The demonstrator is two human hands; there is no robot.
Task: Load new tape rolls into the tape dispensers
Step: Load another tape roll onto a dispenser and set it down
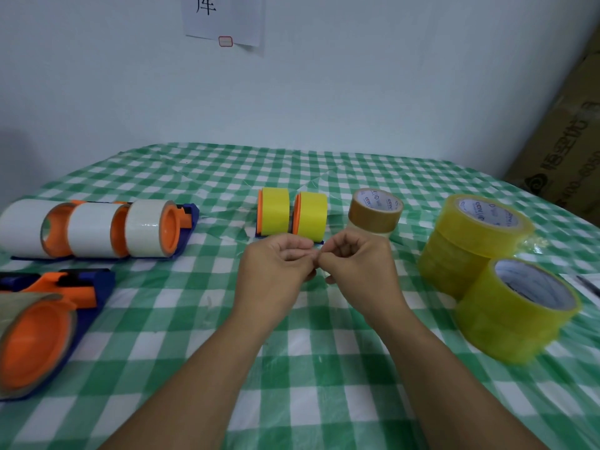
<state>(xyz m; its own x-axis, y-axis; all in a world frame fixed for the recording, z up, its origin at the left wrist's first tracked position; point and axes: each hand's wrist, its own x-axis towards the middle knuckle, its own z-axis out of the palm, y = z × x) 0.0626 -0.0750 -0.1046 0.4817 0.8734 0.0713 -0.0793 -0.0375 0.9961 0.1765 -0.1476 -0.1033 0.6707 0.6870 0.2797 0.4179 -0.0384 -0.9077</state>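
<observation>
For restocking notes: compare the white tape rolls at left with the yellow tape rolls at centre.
The white tape rolls number three, the yellow tape rolls two. The white ones sit far left, the yellow ones centre. Both stand on edge on orange hubs over blue dispenser bases.

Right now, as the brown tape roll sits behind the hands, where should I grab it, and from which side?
Take the brown tape roll by its outer brown wall, thumb and fingers on opposite sides, coming down from above. It lies flat with the core opening facing up, so the curved wall is exposed, and the yellow rolls stand apart on its left. That is probably the steadiest hold.
</observation>
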